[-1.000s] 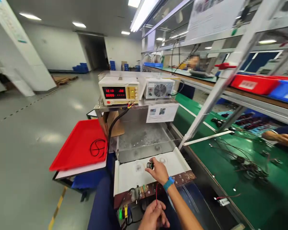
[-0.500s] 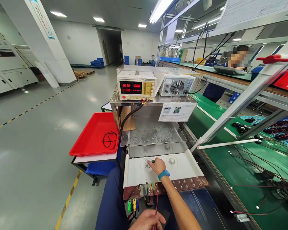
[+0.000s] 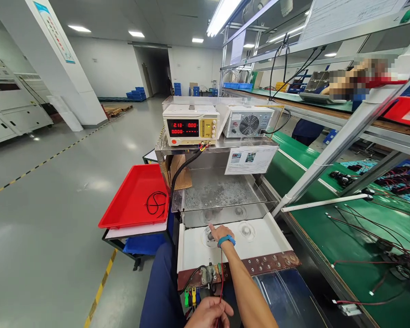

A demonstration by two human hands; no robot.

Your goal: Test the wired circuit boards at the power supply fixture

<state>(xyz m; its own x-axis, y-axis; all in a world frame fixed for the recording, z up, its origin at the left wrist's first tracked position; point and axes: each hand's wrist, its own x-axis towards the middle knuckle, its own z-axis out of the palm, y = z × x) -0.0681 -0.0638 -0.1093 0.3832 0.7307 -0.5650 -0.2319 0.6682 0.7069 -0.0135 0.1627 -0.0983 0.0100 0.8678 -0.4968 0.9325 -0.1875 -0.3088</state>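
Observation:
My left hand [image 3: 210, 313], low at the front edge, pinches a thin red wire [image 3: 222, 278]. The wire runs up past the brown strip [image 3: 271, 261] toward my right hand [image 3: 222, 233]. That hand, with a blue wristband, reaches over the white tray [image 3: 191, 255], beside the left clear round holder [image 3: 208, 241]. Its thumb points forward and its other fingers are curled; what lies under them is hidden. A dark part shows in the left holder, too small to name. The right round holder [image 3: 247, 231] stands just beyond my hand.
A power supply [image 3: 191, 125] with red digits stands on the shelf ahead. At left, a red tray [image 3: 133, 196] holds a black cable [image 3: 156, 202]. Coloured clips [image 3: 192, 297] hang from the strip. Wired parts [image 3: 405, 264] lie on the green bench at right; another person works behind it.
My right hand has shifted slightly left and turned more palm-down by the left holder. The green piece seen at its fingers is now hidden. The left hand keeps the wire; the view tilted slightly.

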